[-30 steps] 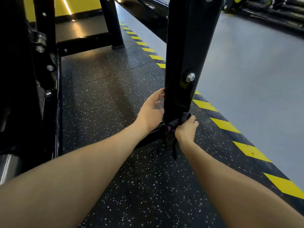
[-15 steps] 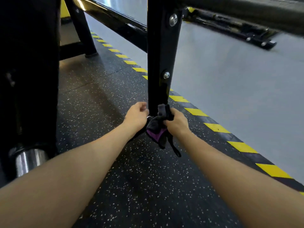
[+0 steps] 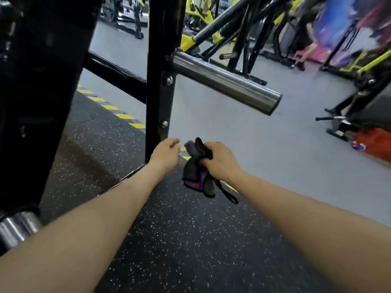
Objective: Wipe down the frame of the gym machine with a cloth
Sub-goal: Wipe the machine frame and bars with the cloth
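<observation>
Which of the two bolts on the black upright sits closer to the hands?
The lower bolt, just above the left hand. The upper bolt sits higher, beside the chrome peg.

A tall post (image 3: 159, 81) of the machine frame stands in the middle, on the mat (image 3: 190, 240). A round metal bar (image 3: 224, 81) sticks out from the post to the right. The left hand (image 3: 166, 155) is low down in front of the post, at its foot. The right hand (image 3: 220, 161) is just to the right of it and holds a bunched cloth (image 3: 195, 168), which hangs between the two hands. A striped line (image 3: 112, 107) runs behind the post, along the mat's far edge. More machines (image 3: 243, 30) stand far behind.
</observation>
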A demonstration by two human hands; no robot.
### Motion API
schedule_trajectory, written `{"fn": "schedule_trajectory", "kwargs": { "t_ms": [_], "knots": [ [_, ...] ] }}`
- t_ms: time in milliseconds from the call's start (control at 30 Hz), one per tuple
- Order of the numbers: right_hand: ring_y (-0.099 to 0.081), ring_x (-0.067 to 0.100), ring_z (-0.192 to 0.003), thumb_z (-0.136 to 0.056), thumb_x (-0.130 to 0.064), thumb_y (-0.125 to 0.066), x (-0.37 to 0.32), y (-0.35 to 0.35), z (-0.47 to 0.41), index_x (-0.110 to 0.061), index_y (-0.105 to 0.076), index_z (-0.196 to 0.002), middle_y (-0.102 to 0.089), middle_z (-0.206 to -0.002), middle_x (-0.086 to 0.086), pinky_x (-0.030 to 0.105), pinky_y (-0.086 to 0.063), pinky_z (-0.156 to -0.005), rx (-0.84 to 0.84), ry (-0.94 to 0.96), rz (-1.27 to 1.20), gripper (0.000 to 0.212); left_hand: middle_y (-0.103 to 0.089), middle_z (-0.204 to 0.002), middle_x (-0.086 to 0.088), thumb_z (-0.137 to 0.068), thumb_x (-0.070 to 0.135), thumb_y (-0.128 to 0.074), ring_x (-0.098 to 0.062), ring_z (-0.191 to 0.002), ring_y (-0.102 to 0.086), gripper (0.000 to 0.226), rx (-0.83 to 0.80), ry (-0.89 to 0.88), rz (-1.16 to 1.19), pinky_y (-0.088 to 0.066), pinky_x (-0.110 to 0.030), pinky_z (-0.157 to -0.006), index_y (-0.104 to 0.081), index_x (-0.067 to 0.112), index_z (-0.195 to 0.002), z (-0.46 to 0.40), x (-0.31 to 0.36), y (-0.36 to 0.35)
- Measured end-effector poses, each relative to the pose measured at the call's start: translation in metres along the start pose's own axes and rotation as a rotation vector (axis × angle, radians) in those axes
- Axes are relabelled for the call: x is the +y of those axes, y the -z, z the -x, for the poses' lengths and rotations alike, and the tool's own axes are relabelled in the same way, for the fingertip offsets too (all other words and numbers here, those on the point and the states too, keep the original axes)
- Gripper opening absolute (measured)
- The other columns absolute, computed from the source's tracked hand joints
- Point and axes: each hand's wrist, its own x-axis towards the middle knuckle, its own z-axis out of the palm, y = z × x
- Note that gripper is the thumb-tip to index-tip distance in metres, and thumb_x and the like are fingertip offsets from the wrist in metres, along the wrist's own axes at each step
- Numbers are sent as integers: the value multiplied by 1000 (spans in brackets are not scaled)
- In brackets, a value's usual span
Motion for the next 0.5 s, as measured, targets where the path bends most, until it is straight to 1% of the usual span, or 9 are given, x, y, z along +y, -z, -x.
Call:
{"fn": "schedule_trajectory", "kwargs": {
  "t_ms": [33,67,100,167,233,300,367,433,500],
  "knots": [
    [-44,23,-76,-80,-4,-59,-4,2,0,-25,-39,-65,-51,-85,9,20,-24,-48,-5,-2,-3,33,-55,-132,-4,-100,18,-42,-13,-109,-48,35,8,7,8,-30,-13,-79,-53,11,-133,5,0,4],
    [-45,23,-76,-81,-4,-58,-8,2,1,-25,-39,-65,-52,-87,10,16,-24,-48,-13,0,-15,32,-55,-132,-4,-100,19,-42,-12,-107,-48,34,19,20,6,-31,-16,-81,-53,12,-132,10,-1,9],
    [-46,23,-77,-82,-5,-58,-12,2,1,-25,-40,-65,-52,-89,10,16,-24,-48,-20,6,-24,32,-55,-131,-4,-100,20,-43,-14,-109,-49,34,39,29,-5,-33,-20,-84,-53,14,-132,15,-1,13],
    [-48,24,-79,-82,-5,-58,-18,1,1,-21,-47,-72,-56,-93,12,22,-28,-51,-39,38,-47,23,-56,-131,-5,-99,19,-45,-20,-116,-51,33,100,62,-11,-36,-26,-91,-53,14,-130,23,-1,20],
    [-53,27,-85,-83,-4,-57,-24,2,1,-16,-55,-85,-59,-98,14,25,-33,-63,-60,84,-91,12,-56,-131,-5,-99,17,-46,-22,-120,-51,32,155,100,-20,-36,-26,-94,-54,13,-130,30,6,24],
    [-56,29,-88,-82,-2,-57,-27,9,4,-17,-55,-87,-59,-100,16,26,-35,-68,-64,144,-128,15,-58,-128,-4,-98,14,-47,-22,-118,-52,31,192,103,-44,-37,-26,-93,-55,13,-128,35,20,23],
    [-55,30,-85,-82,1,-55,-32,27,10,-19,-50,-81,-59,-95,17,26,-34,-65,-48,219,-173,21,-61,-122,-3,-96,11,-45,-21,-112,-55,31,238,88,-51,-39,-27,-89,-57,13,-125,41,43,19],
    [-53,29,-83,-82,4,-53,-35,54,19,-17,-48,-78,-55,-90,15,29,-34,-63,-37,274,-208,22,-63,-112,-2,-93,5,-43,-18,-101,-55,33,292,106,-36,-39,-25,-82,-60,13,-121,48,76,15],
    [-51,28,-86,-84,3,-50,-36,89,27,-17,-50,-81,-49,-93,11,32,-37,-67,-47,293,-221,21,-63,-110,-4,-90,1,-41,-19,-98,-55,37,346,154,-31,-39,-24,-79,-61,13,-118,58,116,12]
  ]
}}
